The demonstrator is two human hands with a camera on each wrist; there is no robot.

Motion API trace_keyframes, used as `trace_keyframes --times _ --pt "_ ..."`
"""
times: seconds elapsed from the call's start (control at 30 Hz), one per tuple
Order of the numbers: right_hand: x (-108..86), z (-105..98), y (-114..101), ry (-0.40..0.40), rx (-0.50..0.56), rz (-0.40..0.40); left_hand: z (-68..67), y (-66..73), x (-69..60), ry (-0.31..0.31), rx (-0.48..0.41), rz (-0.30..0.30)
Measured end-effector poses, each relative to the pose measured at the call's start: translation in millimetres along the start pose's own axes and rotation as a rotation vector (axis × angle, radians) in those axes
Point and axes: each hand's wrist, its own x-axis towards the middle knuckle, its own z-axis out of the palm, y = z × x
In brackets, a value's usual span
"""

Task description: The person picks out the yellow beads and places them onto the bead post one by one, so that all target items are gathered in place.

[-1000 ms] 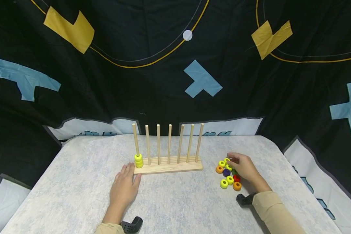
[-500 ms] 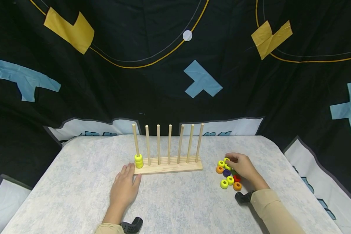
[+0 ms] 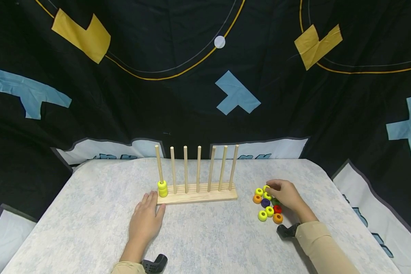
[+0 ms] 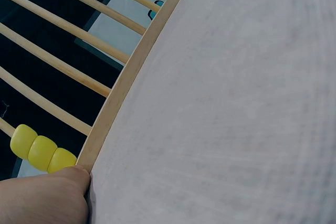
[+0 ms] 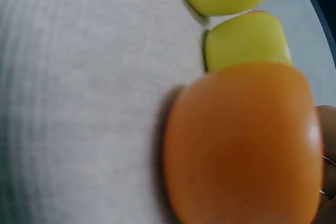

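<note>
A wooden peg rack (image 3: 196, 197) with several upright pegs stands near the middle of the table. Three yellow beads (image 4: 42, 150) are stacked on its leftmost peg. My left hand (image 3: 144, 220) rests against the rack's left end, fingers extended along the end and thumb at the front edge. To the right, my right hand (image 3: 285, 196) reaches over a cluster of loose beads, its thumb and curled fingers at a yellow bead (image 3: 266, 188) at the far side. In the right wrist view an orange bead (image 5: 241, 145) covers much of the fingers.
Around the right hand lie more yellow beads (image 3: 269, 211), a purple bead (image 3: 265, 203), a red bead (image 3: 277, 209), a green bead (image 3: 275, 201) and another orange bead (image 3: 257, 199). A dark curtain (image 3: 178, 106) hangs behind the pale table (image 3: 205, 239).
My right hand shifts slightly left and then back right at the far side of the bead cluster. The left hand and the rack stay still.
</note>
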Motion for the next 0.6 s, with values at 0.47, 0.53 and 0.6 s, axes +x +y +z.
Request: trace_keyframes --times 0.47,0.53,0.6 --pt "3.5 -0.2 1.3 -0.013 -0.019 -0.006 1.8 -0.5 -1.5 0.030 -0.013 0.009" --pt "3.3 0.2 2.4 0.000 -0.021 -0.011 2.0 -0.5 -1.4 0.035 -0.012 0.010" --pt "3.0 0.3 4.4 0.018 -0.028 -0.016 2.2 -0.4 -1.4 0.039 -0.011 0.009"
